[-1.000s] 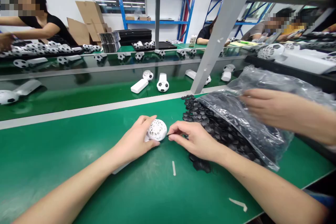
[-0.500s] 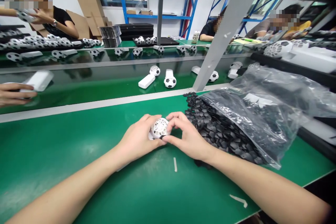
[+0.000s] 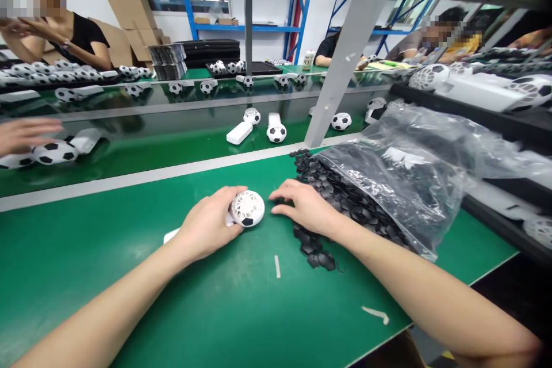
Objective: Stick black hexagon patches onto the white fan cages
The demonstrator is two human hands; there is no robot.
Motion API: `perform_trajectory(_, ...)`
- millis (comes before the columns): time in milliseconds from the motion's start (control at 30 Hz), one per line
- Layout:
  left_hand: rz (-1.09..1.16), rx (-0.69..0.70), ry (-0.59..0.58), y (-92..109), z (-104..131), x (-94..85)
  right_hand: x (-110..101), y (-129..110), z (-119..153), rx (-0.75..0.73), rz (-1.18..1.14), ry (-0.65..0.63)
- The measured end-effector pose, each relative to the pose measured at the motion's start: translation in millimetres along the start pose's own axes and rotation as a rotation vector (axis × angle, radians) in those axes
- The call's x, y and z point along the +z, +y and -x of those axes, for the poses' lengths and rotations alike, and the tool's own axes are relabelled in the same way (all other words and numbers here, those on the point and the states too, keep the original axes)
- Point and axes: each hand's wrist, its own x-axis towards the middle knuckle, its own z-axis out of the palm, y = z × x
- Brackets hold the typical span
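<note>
My left hand is wrapped around a white soccer-ball handheld fan, its round openwork head facing up. A black pentagon piece sits in the near edge of that head, while other cells look white or open. The fan's white handle pokes out behind my left wrist. Just right of the ball head, my right hand hovers apart from it, fingers curved and thumb separated, with nothing visible between them. Beside and under my right hand spreads a heap of black pentagon pieces, spilling from a clear plastic bag.
Beyond the green table runs a belt carrying soccer-ball fans. A co-worker's hand is over fans at the left. A grey post rises ahead. Black trays of fans stand right. White strips lie on the table.
My right hand has come away from the fan's head and is now apart from it. My left hand still holds the fan. The co-worker's hand at left has lifted off a fan.
</note>
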Motion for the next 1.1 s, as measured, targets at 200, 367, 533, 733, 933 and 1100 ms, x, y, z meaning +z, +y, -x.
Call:
perform_trajectory(200, -0.075, 0.117, -0.02, -2, -1, 0.4, 6, -8, 1, 0.0, 0.297, -0.142)
perform_trajectory(367, -0.139, 0.223, 0.017, -6, 0, 3.2, 3, -11, 2, -0.008, 0.414, -0.112)
perform_trajectory(533, -0.111, 0.2, 0.025, -7, 1, 3.4, -8, -21, 8, -0.08, -0.215, -0.003)
perform_trajectory(733, -0.025, 0.128, -0.027, 1, 3, 2.2, 8, -32, 10, -0.035, -0.548, -0.008)
perform_trajectory(933, -0.021, 0.104, 0.086, 6, 1, 7.6, 21, -25, 8, -0.012, -0.559, 0.043)
perform_trajectory(1100, 0.027, 0.14, 0.104, 9, 1, 6.6, 24, -28, 8, 0.056, -0.605, 0.008)
